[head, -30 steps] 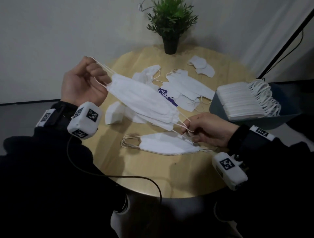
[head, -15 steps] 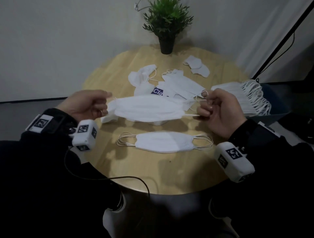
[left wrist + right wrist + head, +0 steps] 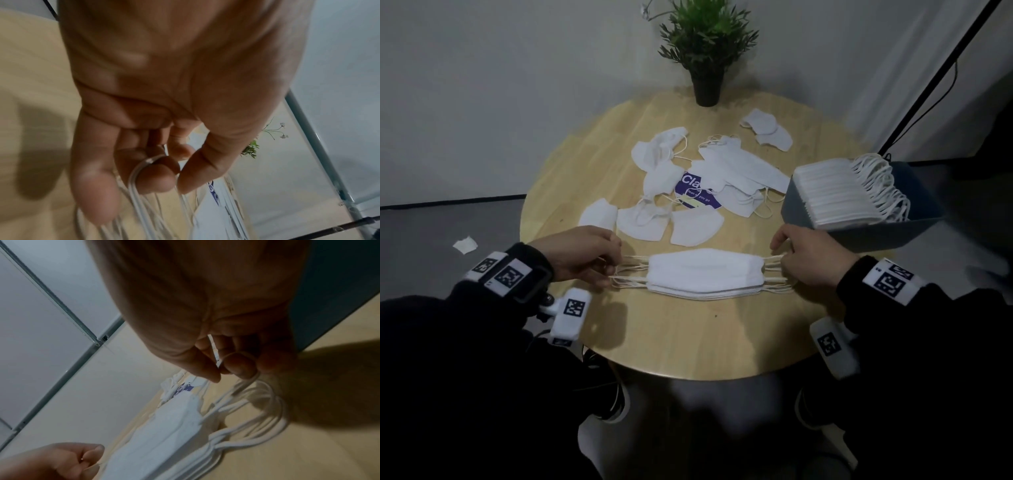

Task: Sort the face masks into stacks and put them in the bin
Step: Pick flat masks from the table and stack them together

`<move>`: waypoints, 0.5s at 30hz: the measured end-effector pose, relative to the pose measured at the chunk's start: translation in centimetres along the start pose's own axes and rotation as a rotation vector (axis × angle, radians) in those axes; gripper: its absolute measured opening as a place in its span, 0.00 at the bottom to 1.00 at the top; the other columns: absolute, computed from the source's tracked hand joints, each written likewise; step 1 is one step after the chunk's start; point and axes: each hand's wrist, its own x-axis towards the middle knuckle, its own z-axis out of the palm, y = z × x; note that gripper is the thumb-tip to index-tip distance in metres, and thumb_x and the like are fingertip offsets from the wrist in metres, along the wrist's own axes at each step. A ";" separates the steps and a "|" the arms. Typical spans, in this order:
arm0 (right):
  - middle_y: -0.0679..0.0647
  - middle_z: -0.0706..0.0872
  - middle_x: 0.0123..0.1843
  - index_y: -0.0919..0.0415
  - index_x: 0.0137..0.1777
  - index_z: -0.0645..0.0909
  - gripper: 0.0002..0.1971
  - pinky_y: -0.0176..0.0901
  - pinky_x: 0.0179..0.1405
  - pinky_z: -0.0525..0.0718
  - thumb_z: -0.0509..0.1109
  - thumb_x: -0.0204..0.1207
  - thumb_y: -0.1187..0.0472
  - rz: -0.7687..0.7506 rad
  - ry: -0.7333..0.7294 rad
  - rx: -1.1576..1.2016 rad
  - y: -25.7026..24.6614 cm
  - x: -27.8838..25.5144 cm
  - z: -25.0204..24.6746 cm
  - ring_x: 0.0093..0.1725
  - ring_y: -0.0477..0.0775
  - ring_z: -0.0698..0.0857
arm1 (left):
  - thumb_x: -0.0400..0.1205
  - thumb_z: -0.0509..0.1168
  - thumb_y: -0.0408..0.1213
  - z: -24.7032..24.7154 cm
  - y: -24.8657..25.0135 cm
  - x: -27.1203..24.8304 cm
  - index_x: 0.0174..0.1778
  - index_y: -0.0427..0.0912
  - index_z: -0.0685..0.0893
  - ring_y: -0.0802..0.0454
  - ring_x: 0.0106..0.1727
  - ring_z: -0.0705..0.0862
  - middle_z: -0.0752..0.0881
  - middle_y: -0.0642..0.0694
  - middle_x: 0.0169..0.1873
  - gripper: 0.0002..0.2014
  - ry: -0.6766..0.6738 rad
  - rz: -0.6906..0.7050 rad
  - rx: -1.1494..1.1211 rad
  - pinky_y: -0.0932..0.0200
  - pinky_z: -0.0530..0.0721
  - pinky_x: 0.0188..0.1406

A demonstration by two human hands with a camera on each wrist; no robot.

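While both forearms reach in low over the round bench (image 3: 681, 342), the left hand (image 3: 582, 257) curls its fingers (image 3: 156, 180) round the ear loops (image 3: 133, 183) at one end of the mask stack (image 3: 703, 274), and the right hand (image 3: 811, 260) pinches the loops at the other end; each grip is clamped on elastic. This one stack lies flat near the bench's front edge. Behind it lie about ten loose masks (image 3: 743, 168). One blue bin (image 3: 859, 236) at the right holds one packed row of masks (image 3: 839, 195).
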 end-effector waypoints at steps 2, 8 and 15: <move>0.57 0.84 0.57 0.54 0.61 0.79 0.13 0.41 0.49 0.75 0.65 0.81 0.69 0.007 -0.025 -0.021 0.0 0.1 0.1 0.53 0.57 0.82 | 0.82 0.65 0.21 0.1 -0.1 -0.2 0.38 0.41 0.76 0.46 0.30 0.81 0.79 0.38 0.29 0.12 -0.009 -0.002 0.016 0.53 0.92 0.31; 0.56 0.84 0.58 0.55 0.62 0.81 0.14 0.40 0.47 0.76 0.64 0.82 0.70 0.021 -0.048 -0.012 0.1 0.2 0.5 0.51 0.55 0.83 | 0.83 0.64 0.21 0.5 -0.2 -0.6 0.39 0.40 0.76 0.40 0.30 0.87 0.81 0.36 0.30 0.11 -0.016 -0.010 0.047 0.52 0.93 0.32; 0.57 0.84 0.71 0.55 0.70 0.80 0.18 0.44 0.60 0.79 0.73 0.81 0.59 -0.102 0.022 -0.020 -0.8 0.0 1.0 0.66 0.56 0.84 | 0.81 0.75 0.35 0.5 0.4 -0.8 0.46 0.41 0.84 0.47 0.37 0.89 0.93 0.39 0.40 0.06 0.121 0.105 0.452 0.51 0.86 0.39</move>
